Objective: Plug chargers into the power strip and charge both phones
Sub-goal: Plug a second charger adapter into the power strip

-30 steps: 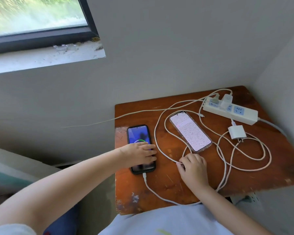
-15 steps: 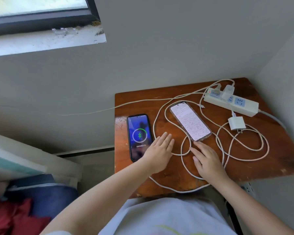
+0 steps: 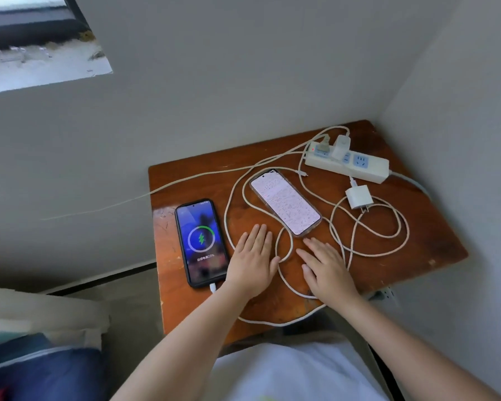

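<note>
While both phones lie apart, left hand (image 3: 253, 263) and right hand (image 3: 327, 267) rest flat (fingers spread).

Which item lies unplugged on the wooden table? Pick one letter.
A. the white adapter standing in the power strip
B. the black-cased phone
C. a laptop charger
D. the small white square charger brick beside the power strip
D: the small white square charger brick lies on its side on the wooden table, prongs bare, beside the white power strip.

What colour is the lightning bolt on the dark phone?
Green, on the dark phone's screen in the head view.
</note>
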`<state>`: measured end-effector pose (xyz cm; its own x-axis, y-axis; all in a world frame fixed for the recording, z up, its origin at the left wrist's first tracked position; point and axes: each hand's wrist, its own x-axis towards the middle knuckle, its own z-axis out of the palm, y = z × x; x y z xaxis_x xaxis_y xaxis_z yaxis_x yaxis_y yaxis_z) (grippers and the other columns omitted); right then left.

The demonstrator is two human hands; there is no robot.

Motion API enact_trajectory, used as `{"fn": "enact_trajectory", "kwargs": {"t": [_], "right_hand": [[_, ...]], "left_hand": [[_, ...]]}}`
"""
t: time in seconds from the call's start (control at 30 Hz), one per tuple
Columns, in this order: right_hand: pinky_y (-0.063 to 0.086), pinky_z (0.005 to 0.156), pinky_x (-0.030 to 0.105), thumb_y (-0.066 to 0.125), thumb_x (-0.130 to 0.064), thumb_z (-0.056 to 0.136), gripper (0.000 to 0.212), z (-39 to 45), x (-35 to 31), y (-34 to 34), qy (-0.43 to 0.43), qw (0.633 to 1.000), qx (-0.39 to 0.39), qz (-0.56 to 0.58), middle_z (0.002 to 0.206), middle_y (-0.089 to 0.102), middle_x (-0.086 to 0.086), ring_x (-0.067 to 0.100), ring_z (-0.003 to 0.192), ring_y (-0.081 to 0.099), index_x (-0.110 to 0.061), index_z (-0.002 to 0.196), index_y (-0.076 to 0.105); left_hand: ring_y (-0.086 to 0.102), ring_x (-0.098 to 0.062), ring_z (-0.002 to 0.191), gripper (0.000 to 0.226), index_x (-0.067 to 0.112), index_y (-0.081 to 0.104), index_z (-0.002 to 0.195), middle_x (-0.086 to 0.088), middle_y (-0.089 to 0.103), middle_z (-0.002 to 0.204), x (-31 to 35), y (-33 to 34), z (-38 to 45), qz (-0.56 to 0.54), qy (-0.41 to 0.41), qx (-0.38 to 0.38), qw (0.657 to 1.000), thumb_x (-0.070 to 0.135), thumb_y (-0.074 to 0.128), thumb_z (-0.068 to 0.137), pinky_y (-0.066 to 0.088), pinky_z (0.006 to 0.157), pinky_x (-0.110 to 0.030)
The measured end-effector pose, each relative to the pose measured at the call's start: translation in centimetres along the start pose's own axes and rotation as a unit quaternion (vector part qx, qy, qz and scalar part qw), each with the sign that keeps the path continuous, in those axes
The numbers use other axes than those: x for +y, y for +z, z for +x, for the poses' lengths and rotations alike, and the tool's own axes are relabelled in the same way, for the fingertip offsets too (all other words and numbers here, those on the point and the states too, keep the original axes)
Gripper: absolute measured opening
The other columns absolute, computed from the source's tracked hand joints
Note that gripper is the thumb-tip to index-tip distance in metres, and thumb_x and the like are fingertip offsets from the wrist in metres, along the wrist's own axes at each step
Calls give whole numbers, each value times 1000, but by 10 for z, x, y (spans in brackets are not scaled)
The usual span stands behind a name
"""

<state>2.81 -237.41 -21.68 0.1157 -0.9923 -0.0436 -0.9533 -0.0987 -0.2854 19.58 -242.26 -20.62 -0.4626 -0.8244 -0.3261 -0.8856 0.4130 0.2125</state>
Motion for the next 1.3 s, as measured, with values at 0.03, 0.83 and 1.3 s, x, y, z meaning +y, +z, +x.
{"fn": "enact_trajectory", "kwargs": {"t": [0.03,0.83,1.3], "right_hand": [[47,89,51,34,-23,84,42,1,1,-1,-3,1000,-3,3,111,69,16,32,105,64,-7,101,69],[44,93,39,53,-33,91,40,103,101,-84,150,988,31,-12,126,53,10,25,120,46,-11,123,48],[48,86,28,64,-26,84,39,99,127,-90,65,996,6,62,117,54,12,22,110,51,-5,116,54]], "left_hand": [[-8,-19,144,59,13,1,145,-6,-2,157,0,0,0,2,0,2,1000,44,15,98,-8,116,-34],[2,-21,144,76,7,11,145,-10,10,156,28,-4,44,-61,-184,91,977,53,7,84,0,117,-37],[-6,-13,138,87,3,13,143,-12,9,155,53,-9,55,-143,-216,225,939,54,-1,74,-4,113,-29]]}}
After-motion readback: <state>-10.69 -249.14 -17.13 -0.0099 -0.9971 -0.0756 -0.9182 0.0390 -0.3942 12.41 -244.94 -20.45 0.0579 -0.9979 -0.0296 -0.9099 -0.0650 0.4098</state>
